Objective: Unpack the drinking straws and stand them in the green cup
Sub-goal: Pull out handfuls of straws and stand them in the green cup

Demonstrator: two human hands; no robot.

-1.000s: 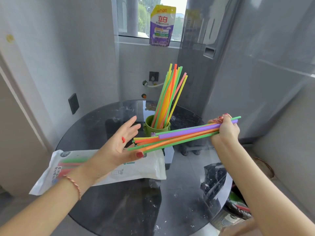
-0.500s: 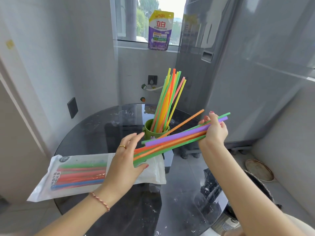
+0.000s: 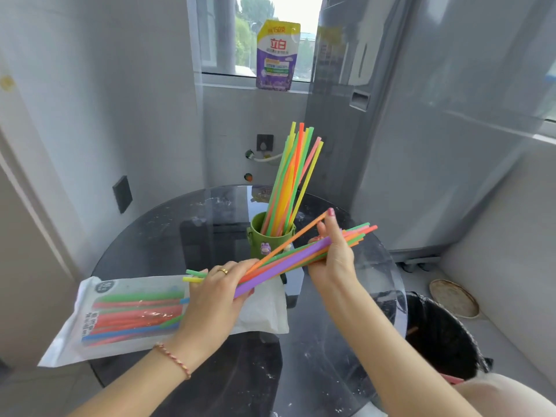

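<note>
A green cup [image 3: 264,240] stands near the middle of the round dark glass table [image 3: 156,236], with several coloured straws [image 3: 293,176] upright in it. In front of the cup I hold a loose bundle of straws [image 3: 288,260] almost level, slanting up to the right. My left hand [image 3: 213,299] grips its near end. My right hand [image 3: 334,254] grips the far part, with one orange straw lifted off the bundle by my raised finger. A clear plastic packet [image 3: 132,314] with more straws inside lies on the table's left edge, under my left wrist.
A purple refill pouch [image 3: 276,55] stands on the window sill behind the table. A grey fridge [image 3: 436,130] rises to the right. On the floor at the right are a black-lined bin [image 3: 436,335] and a round lid [image 3: 452,297].
My left hand went from open beside the bundle to closed around its near end. The right hand slid lower and nearer the cup, and one orange straw has fanned up out of the bundle.
</note>
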